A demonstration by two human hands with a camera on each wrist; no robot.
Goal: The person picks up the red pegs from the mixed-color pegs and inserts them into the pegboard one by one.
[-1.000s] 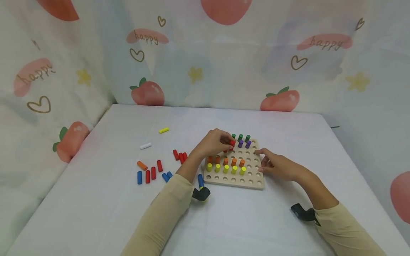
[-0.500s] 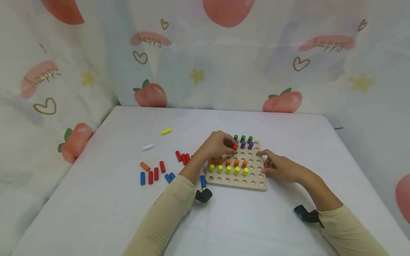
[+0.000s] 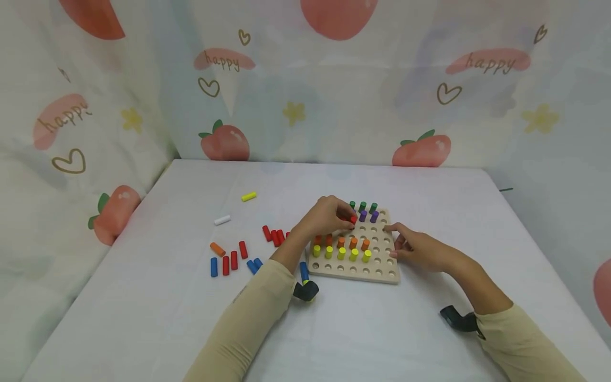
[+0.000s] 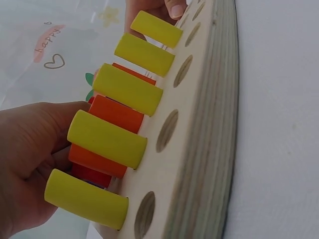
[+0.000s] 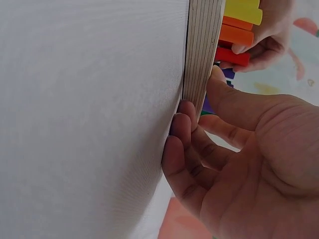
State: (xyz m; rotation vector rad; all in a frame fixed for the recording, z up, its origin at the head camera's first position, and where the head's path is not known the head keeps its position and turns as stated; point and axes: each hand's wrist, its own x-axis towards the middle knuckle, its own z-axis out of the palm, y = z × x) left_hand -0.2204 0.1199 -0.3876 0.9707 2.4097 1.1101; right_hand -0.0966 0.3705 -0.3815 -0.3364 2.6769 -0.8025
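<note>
My left hand [image 3: 329, 215] reaches over the wooden pegboard [image 3: 353, 273] and pinches a red peg [image 3: 354, 219] between thumb and fingertips, right at a hole behind the orange row. In the right wrist view this red peg [image 5: 233, 56] sticks out from the fingers. At the board's right edge, my right hand [image 3: 417, 246] grips the rim, thumb on the top edge and fingers against the side [image 5: 214, 164]. Yellow pegs [image 4: 107, 139] stand in a row near the front, with orange pegs [image 3: 353, 242] behind. Purple pegs [image 3: 363, 216] and green pegs [image 3: 363, 206] stand at the back, partly hidden.
Left of the board lie several loose red pegs [image 3: 234, 260], blue pegs [image 3: 214, 267] and an orange peg [image 3: 217, 249]. A white peg [image 3: 222, 220] and a yellow peg [image 3: 249, 196] lie farther back. Another blue peg [image 3: 304, 271] lies beside the board's front left corner.
The left hand has brought the red peg slightly right and down toward the board. The right hand keeps its place at the board's edge. The head view has shifted a little.
</note>
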